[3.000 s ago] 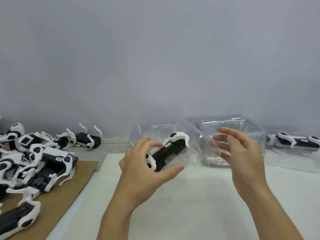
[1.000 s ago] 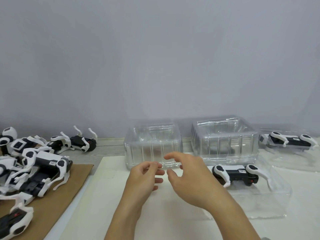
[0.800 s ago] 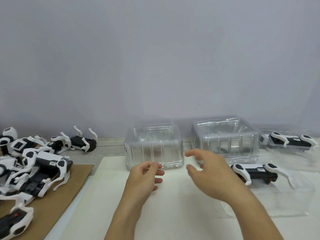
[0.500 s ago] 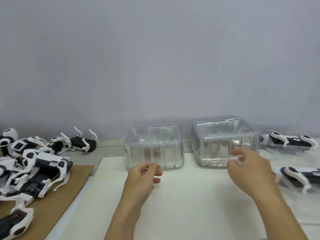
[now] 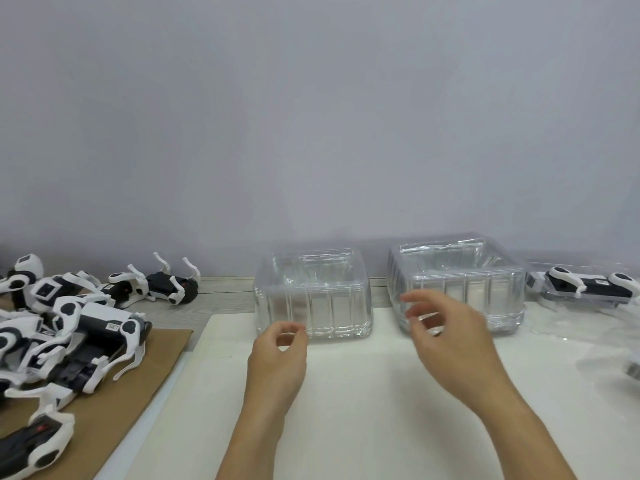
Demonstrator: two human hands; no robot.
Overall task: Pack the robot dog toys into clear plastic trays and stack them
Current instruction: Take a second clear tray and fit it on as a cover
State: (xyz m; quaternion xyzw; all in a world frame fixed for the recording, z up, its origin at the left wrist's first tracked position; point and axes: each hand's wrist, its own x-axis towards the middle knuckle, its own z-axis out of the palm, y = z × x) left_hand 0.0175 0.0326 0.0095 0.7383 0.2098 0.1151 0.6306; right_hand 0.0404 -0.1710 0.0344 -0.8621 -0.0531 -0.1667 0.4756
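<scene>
Fingers loosely curled, holding nothing: left hand (image 5: 277, 358), right hand (image 5: 453, 337) | white tabletop (image 5: 363, 410) | grey wall (image 5: 311, 116)

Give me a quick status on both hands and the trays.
Left hand and right hand empty, loosely curled. Two clear tray stacks ahead, untouched. Loose robot dog toys piled left. Nothing blocking.

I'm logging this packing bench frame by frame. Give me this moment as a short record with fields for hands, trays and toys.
left hand: empty, fingers loosely curled, in front of the left tray stack
right hand: empty, fingers relaxed, in front of the right tray stack
left tray stack: clear, no toy inside
right tray stack: clear, no toy inside
packed toy: black and white, in a clear tray at far right
loose toys: heaped at left, partly on brown cardboard
work surface: white sheet
</scene>
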